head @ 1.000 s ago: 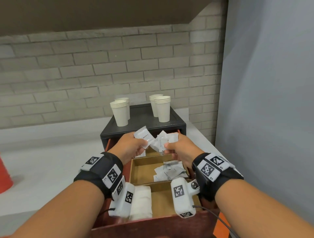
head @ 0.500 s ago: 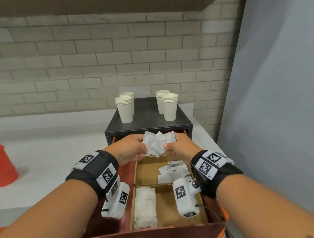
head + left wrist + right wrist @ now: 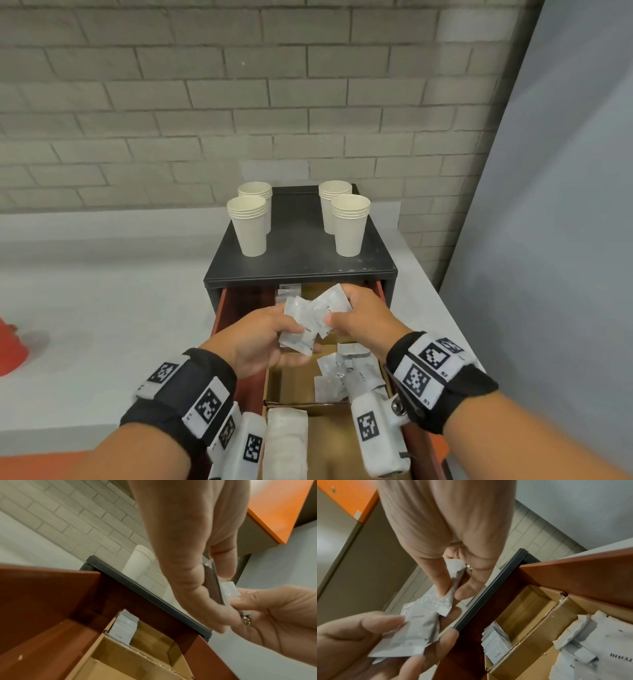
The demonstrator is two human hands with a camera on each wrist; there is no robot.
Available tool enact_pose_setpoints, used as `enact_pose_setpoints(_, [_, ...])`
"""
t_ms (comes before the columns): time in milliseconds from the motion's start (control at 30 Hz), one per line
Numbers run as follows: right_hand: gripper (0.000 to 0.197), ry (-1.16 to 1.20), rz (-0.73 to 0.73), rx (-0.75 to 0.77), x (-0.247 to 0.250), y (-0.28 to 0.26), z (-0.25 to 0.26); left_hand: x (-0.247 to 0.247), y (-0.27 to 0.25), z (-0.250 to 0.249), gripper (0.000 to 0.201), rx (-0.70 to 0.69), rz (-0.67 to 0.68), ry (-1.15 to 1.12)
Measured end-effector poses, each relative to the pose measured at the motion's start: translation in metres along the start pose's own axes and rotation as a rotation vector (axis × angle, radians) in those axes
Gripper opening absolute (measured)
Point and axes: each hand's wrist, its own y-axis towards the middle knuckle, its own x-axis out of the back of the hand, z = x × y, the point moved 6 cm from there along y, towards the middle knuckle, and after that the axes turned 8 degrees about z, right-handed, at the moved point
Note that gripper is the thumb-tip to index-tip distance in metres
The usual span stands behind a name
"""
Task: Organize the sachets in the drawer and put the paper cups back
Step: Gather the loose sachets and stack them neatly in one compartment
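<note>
Both my hands hover over the open red-brown drawer and hold a bundle of white sachets between them. My left hand grips the lower sachets with thumb on top. My right hand pinches the upper sachet. More loose sachets lie in a heap in the middle cardboard compartment. A row of upright sachets marked Coffee stands in the back compartment. Several short stacks of paper cups stand on the black cabinet top.
A folded white napkin stack lies in the front compartment. The cabinet sits on a pale counter against a brick wall. A grey panel closes off the right side. An orange object sits at the far left.
My hands, each holding sachets a little apart, have come together so the sachets overlap in one bundle. The view has tilted down and closer to the drawer.
</note>
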Motion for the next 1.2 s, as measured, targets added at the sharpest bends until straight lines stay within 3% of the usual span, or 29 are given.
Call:
enact_pose_setpoints(300, [0.035,0.001,0.037,0.112,-0.014,0.012,-0.021,0.022,0.01,0.024,0.041,-0.09,-0.042,-0.033])
enact_pose_setpoints(500, [0.04,-0.045,-0.032,0.187,-0.024,0.023,-0.023,0.021,0.018,0.022,0.034,-0.069,0.04,-0.16])
enact_pose_setpoints(600, [0.029,0.029,-0.074,0.196,-0.027,0.034,-0.024,0.022,0.026,0.022,0.03,-0.063,0.002,-0.081])
enact_pose_setpoints(667, [0.017,0.027,-0.124,0.108,-0.025,0.041,-0.032,0.031,0.032,0.022,0.032,-0.088,-0.072,-0.07])
enact_pose_setpoints(733, [0.009,-0.186,-0.076,-0.038,-0.03,0.047,-0.046,0.041,0.037,0.024,0.03,-0.102,-0.147,-0.091])
enact_pose_setpoints(833, [0.03,-0.666,0.218,-0.245,-0.055,0.053,-0.076,0.052,0.045,0.028,0.037,-0.113,-0.223,-0.092])
enact_pose_setpoints(933, [0.037,-1.044,0.34,-0.288,-0.07,0.054,-0.093,0.053,0.054,0.032,0.042,-0.117,-0.193,-0.156])
enact_pose_setpoints(1033, [0.04,-1.066,0.34,-0.233,-0.076,0.06,-0.096,0.054,0.063,0.038,0.04,-0.101,-0.18,-0.21])
enact_pose_setpoints(1200, [0.035,-1.116,0.391,-0.281,-0.075,0.061,-0.103,0.057,0.067,0.043,0.028,-0.089,-0.195,-0.212])
